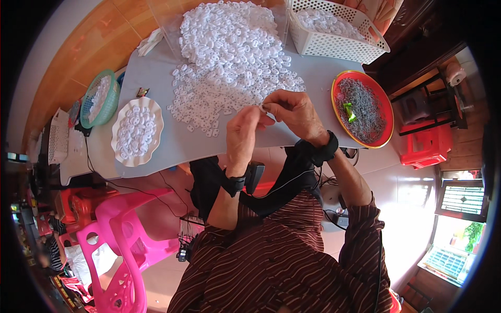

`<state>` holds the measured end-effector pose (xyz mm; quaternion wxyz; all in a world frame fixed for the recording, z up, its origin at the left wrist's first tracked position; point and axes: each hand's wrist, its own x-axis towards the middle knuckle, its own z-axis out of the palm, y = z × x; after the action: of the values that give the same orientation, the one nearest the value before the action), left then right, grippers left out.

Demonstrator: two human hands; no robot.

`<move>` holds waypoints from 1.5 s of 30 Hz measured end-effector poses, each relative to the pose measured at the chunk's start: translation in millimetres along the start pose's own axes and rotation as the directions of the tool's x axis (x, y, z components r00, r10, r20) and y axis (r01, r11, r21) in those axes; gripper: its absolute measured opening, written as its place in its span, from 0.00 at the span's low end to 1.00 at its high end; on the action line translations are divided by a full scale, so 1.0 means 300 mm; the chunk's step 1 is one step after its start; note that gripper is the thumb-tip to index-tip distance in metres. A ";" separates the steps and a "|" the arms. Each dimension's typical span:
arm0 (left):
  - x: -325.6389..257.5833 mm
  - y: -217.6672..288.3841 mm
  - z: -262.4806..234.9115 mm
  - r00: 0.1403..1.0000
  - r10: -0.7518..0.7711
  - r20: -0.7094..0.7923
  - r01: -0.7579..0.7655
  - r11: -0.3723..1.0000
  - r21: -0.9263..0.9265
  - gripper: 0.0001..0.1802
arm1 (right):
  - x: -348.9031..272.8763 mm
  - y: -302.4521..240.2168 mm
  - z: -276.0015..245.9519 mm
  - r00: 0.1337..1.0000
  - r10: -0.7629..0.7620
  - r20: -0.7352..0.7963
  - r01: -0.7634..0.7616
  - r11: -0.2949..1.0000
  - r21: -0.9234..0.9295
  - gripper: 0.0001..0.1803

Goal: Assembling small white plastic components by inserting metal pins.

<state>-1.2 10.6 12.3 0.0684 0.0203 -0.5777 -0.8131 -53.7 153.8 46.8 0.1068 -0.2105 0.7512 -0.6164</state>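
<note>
My left hand (243,131) and my right hand (298,111) meet above the near edge of the grey table, in front of a heap of small white plastic pieces (229,44). Both are closed, thumbs and fingers pinched together at the tips. Whatever lies between the fingertips is too small and too covered to name. To the right stands a round red tray with a yellow rim (336,116), filled with many small grey metal pieces (365,104) and a green wrapper (349,111). On the left, a white wavy-edged plate (158,117) holds more white pieces (136,130).
A white perforated basket (339,48) of white pieces stands at the back right. A green basket (110,101) sits at the table's left end. A pink plastic chair (128,229) is at lower left, a red stool (425,146) at right. Cables hang below the table edge.
</note>
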 end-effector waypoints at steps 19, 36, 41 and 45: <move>-0.011 -0.007 -0.008 0.997 -0.056 -0.044 0.056 0.998 -0.010 0.09 | -0.021 0.023 0.009 0.997 -0.042 -0.067 0.040 0.998 -0.040 0.08; 0.004 -0.026 -0.020 0.997 0.036 -0.070 -0.038 0.999 -0.025 0.07 | 0.033 0.027 -0.092 0.975 -0.209 0.079 0.189 0.582 -0.791 0.06; 0.006 -0.026 -0.016 0.998 0.036 -0.054 -0.035 0.999 0.004 0.07 | 0.042 0.054 -0.068 0.961 -0.205 0.188 0.262 0.444 -0.857 0.06; 0.007 -0.018 -0.016 0.997 0.036 -0.062 -0.037 0.999 -0.011 0.07 | 0.060 0.016 -0.008 0.957 -0.134 0.258 0.287 0.304 -0.908 0.06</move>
<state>-3.2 7.6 5.6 0.1014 0.0345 -0.5705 -0.8143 -71.6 148.5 44.4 -0.0655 -0.3702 0.9244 -0.0639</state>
